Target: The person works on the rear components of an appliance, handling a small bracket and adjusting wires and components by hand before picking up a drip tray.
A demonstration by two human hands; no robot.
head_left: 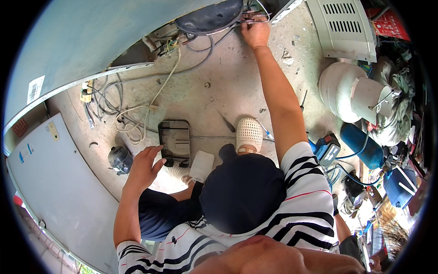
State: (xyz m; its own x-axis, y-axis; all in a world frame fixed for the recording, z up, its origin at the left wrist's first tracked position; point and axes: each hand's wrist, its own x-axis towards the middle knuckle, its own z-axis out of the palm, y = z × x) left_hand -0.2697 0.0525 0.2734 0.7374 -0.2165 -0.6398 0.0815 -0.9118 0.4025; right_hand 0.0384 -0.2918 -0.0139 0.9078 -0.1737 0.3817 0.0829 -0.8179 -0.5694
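My right hand (254,31) reaches up to thin pipes and wires (250,8) beside a black rounded compressor part (207,18) at the base of a large grey appliance (86,41); its fingers are closed, but what exactly they grip is unclear. My left hand (145,164) is open, fingers apart, beside a black plastic tray (186,139) on the floor. A white flat piece (203,166) lies near it. A small black compressor (119,159) stands further left. Cables (137,128) trail over the concrete floor from the appliance.
A white panel (64,178) lies at the left. At the right are a vented metal cover (342,32), a white gas cylinder (335,89), a blue cylinder (362,148), hoses, a cordless tool (327,153) and clutter. A dark tool (226,122) lies by my foot (249,134).
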